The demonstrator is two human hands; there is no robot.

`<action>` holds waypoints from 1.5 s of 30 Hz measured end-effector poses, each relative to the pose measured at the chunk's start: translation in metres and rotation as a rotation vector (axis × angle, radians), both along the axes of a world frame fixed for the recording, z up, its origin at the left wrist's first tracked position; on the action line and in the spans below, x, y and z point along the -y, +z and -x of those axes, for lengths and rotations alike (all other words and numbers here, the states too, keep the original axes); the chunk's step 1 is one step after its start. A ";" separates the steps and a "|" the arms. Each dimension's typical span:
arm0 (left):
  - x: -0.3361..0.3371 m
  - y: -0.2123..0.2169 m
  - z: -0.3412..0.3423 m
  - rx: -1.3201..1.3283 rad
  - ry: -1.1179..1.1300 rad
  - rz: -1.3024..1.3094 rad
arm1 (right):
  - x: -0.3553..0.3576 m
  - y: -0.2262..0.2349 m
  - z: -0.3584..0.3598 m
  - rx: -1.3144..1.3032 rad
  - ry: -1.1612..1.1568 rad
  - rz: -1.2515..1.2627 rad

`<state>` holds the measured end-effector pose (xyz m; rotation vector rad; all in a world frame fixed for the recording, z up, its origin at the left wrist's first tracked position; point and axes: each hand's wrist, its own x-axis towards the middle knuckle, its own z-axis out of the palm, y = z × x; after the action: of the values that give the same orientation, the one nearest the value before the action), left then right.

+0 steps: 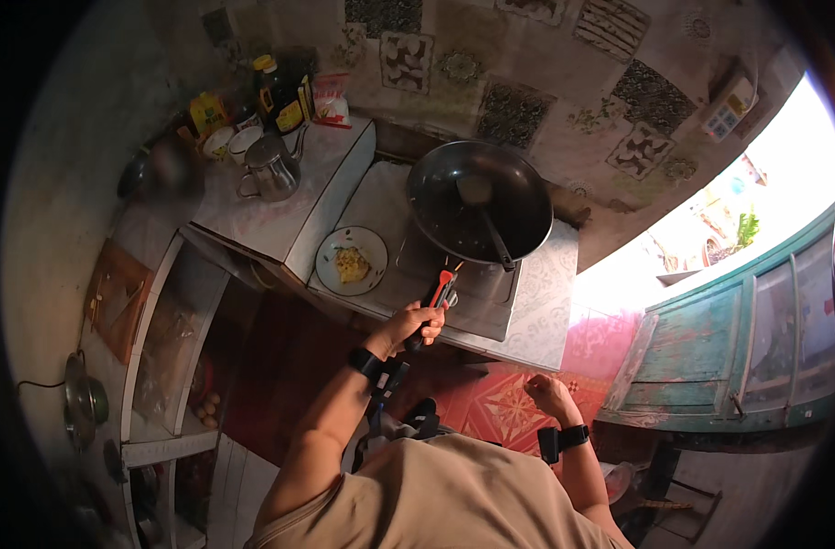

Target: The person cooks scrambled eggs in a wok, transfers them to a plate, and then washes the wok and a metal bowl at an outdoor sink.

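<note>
A dark wok (427, 206) sits on the stove at the counter's right part. Its black-and-red handle (442, 281) points toward me, and my left hand (413, 328) is wrapped round it. Inside the wok rests a spatula (492, 233), its blade on the bottom and its dark handle over the near rim. Left of the wok, a white plate (329, 263) carries a yellow, browned piece of food (352, 264), which looks like fried egg. Lower right, my right hand (550, 395) is held off the counter, fingers curled, with nothing visible in it.
A metal kettle (271, 168), white bowls (245, 143), bottles (280, 96) and a red-and-white bag (331, 99) stand on the raised counter (331, 188) at left. A teal window shutter (687, 343) swings in at right. Shelves (161, 453) line the lower left.
</note>
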<state>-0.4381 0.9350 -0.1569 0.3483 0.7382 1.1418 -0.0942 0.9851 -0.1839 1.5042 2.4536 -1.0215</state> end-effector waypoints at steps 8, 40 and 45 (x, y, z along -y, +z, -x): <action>0.004 -0.025 -0.010 0.069 -0.041 -0.030 | 0.000 -0.036 0.031 -0.126 0.096 0.027; 0.117 -0.193 0.534 -2.205 0.101 0.019 | 0.172 -0.073 0.344 0.298 0.062 0.172; 0.119 -0.194 0.541 -2.147 0.030 -0.024 | 0.171 -0.057 0.362 0.340 -0.071 0.152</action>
<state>-0.9787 0.8162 -0.3510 1.6401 2.5150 0.3709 -0.4567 0.8143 -0.2406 1.5757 2.0591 -0.8571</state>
